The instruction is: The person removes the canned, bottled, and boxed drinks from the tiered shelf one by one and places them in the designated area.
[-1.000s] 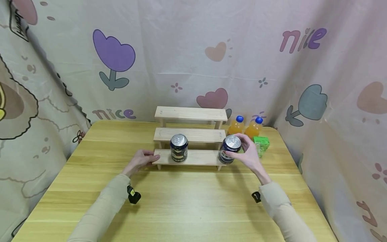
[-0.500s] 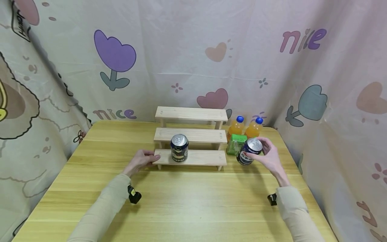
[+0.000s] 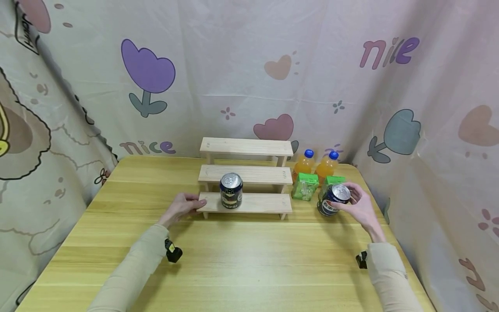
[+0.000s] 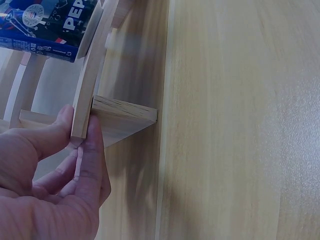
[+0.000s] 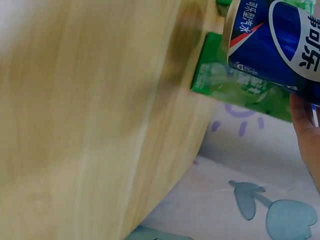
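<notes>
My left hand (image 3: 180, 209) pinches the left end of the lowest board of a three-tier wooden rack (image 3: 269, 203). The left wrist view shows the thumb (image 4: 52, 132) on top and fingers beneath the board. A dark blue Pepsi can (image 3: 231, 191) stands upright on that board, left of its middle. To the right of the rack, my right hand (image 3: 361, 209) grips a second blue cola can (image 3: 329, 207), slightly tilted. This can is in front of a green drink carton (image 3: 334, 179) and partly hides it. Whether the can touches the table, I cannot tell.
Another green carton (image 3: 305, 187) stands just right of the rack. Behind the cartons are two orange juice bottles with blue caps, a left bottle (image 3: 304, 162) and a right bottle (image 3: 326, 166). A patterned curtain (image 3: 234, 65) encloses the wooden table (image 3: 249, 260) at the back and sides.
My right hand has carried the cola can rightward, from the right end of the lowest board to in front of the right carton. The left hand stays on the rack.
</notes>
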A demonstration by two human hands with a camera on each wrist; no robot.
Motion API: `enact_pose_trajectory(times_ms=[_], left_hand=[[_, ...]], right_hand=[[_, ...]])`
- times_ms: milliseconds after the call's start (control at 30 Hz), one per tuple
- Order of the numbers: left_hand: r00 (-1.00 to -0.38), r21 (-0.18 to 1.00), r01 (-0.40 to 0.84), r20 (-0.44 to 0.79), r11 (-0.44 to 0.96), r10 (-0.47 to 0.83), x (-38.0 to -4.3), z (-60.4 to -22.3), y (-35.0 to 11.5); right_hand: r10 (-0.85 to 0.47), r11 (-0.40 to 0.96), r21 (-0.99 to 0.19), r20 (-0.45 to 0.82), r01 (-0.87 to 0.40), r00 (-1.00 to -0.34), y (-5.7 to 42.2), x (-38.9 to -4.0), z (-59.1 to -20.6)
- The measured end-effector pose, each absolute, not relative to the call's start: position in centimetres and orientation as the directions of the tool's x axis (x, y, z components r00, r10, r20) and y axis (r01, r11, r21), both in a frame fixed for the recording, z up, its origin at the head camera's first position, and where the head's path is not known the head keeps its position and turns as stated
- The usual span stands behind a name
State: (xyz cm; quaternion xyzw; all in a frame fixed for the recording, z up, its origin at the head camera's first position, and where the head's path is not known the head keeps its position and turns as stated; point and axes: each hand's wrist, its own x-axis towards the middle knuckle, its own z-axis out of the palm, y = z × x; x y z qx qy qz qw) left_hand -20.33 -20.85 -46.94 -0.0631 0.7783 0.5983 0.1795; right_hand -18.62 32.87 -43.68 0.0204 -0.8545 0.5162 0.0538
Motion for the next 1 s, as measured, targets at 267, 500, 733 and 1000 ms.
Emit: enact_pose_trajectory(times_ms=[267, 500, 733, 1000], left_hand=[[-0.929, 0.911, -0.31, -0.351, 0.273, 0.118, -20.3, -46.9, -21.0], [-0.929, 0.914, -0.315, -0.352, 0.255, 0.114, -20.3, -46.8, -20.9], [-0.927, 0.914, -0.317, -0.355, 0.253, 0.122, -20.3, -46.8, -20.9], [-0.928, 0.912, -0.318, -0.356, 0.258, 0.114, -20.4, -46.9, -20.8]], right_hand=[[0.018, 0.521, -0.852, 0.076, -0.056, -0.997, 33.9, -18.4, -44.3], [0.032, 0.531, -0.847, 0.05, -0.025, -0.998, 34.2, -18.3, -44.5], [0.041, 0.537, -0.844, 0.035, -0.008, -0.999, 34.2, -18.4, -44.6], [0.044, 0.548, -0.837, 0.016, 0.011, -0.999, 34.4, -18.5, -44.8]])
